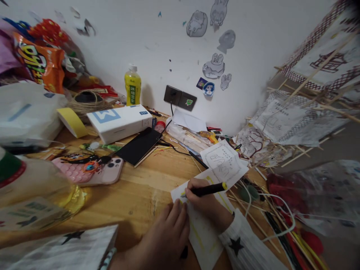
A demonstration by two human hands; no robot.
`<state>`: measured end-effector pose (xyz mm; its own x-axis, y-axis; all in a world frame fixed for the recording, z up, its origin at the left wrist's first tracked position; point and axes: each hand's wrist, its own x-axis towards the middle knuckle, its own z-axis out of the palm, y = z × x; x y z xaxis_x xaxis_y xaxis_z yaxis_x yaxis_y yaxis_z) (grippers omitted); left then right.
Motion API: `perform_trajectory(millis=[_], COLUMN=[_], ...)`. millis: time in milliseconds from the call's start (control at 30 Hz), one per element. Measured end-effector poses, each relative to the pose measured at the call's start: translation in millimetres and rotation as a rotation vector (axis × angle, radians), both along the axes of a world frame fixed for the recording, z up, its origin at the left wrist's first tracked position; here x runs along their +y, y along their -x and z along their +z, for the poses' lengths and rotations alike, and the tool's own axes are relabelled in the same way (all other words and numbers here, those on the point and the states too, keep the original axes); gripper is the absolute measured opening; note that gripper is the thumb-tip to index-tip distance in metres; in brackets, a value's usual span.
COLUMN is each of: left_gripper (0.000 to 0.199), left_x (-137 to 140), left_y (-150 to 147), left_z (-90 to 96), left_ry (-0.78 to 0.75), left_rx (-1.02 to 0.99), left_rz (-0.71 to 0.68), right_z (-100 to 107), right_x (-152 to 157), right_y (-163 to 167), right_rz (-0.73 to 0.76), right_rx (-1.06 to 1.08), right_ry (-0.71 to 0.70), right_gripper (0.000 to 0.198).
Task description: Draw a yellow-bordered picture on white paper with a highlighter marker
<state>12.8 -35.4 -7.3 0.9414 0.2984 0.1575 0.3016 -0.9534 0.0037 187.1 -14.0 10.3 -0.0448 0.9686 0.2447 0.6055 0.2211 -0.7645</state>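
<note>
My right hand (206, 200) is closed around a black marker (209, 189) with a yellow end. The marker's tip meets a long white sheet of paper (204, 232) that bears yellow strokes along its edges. Flat on the table and the paper's left edge lies my left hand (170, 232), its fingers stretched out and holding nothing. Beyond the right hand, a second sheet with a line drawing (223, 163) overlaps the top of the first. The lower end of the long sheet runs out of the frame.
Left on the wooden table (143, 183) are a large bottle (33, 191), a pink-cased phone (112, 170), yellow tape (72, 123) and a white box (120, 122). A black tablet-like slab (139, 145) lies centrally. Sticks (253, 221) and a paper-covered stick frame (292, 116) crowd the right.
</note>
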Motion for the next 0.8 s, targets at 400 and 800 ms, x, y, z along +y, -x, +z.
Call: perform_trajectory(millis=[400,800], left_gripper=[0.058,0.061], left_x=[0.4,-0.7], left_y=[0.2,0.5], left_z=[1.8,2.2], left_ry=[-0.013,-0.03], left_rx=[-0.006,-0.022], left_rz=[0.014,0.033], right_z=[-3.8,1.4], right_x=[1.2,1.0], right_y=[-3.2,-0.7], right_rz=[0.019,-0.015], right_rx=[0.017,0.007], right_ry=[0.006,0.03], right_gripper=[0.02,0.02])
